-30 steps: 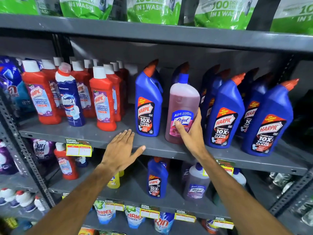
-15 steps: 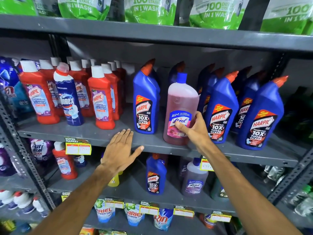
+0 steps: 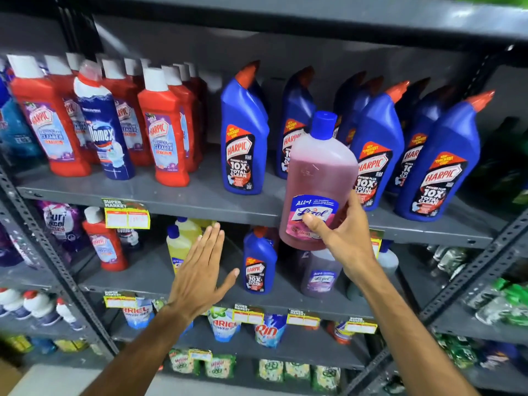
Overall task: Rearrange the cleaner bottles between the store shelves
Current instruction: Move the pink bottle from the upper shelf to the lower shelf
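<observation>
Lizol bottle (image 3: 317, 184), pink with a blue cap, is held clear of the shelves, in front of the lip of the upper shelf (image 3: 183, 197), with its base hanging below that lip. It is grasped low on the body by the right hand (image 3: 340, 238), the thumb laid across the label and the fingers wrapped round the far side. The left hand (image 3: 200, 275) is kept flat and empty, fingers together, at about nine o'clock from the bottle and well apart from it, in front of the lower shelf (image 3: 160, 277).

For the step in hand, judged to be a move down to the lower shelf, the bottle is best kept upright and carried outward before it is lowered, so that the shelf lip is not struck. A low grip on a tall, full bottle is likely to feel top-heavy; the free hand could be brought under the base.

Farther in, at six o'clock from the bottle, a purple Lizol bottle (image 3: 321, 274) stands on the lower shelf, just beside a small blue Harpic bottle (image 3: 258, 265). Behind the held bottle, blue Harpic bottles (image 3: 244, 138) are ranged along the upper shelf at nine and three o'clock.
</observation>
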A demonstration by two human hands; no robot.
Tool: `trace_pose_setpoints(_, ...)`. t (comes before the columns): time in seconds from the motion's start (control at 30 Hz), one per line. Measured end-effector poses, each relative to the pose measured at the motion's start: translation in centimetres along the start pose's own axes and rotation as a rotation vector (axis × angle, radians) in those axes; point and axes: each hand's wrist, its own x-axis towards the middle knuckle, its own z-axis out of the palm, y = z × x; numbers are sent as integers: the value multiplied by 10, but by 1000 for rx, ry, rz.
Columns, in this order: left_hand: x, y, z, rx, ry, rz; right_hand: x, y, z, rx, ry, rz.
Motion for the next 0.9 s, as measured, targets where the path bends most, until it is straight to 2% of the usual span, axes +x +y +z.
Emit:
trace_pose_setpoints(0.27,-20,-20,45,33,-210,2,-59,61,7,-88,81,74)
trace_pose_setpoints(0.47,-32,-34,87,20,-369,-10,-97,131,23,-101,160,204)
trace_pose_setpoints(0.67,-35,-42,131,-3,-466,-22,-104,200,56,-133,274,358)
trace_pose_setpoints(0.9,-44,-63,184,-11,-554,-45,-94,254,87,-211,373,348)
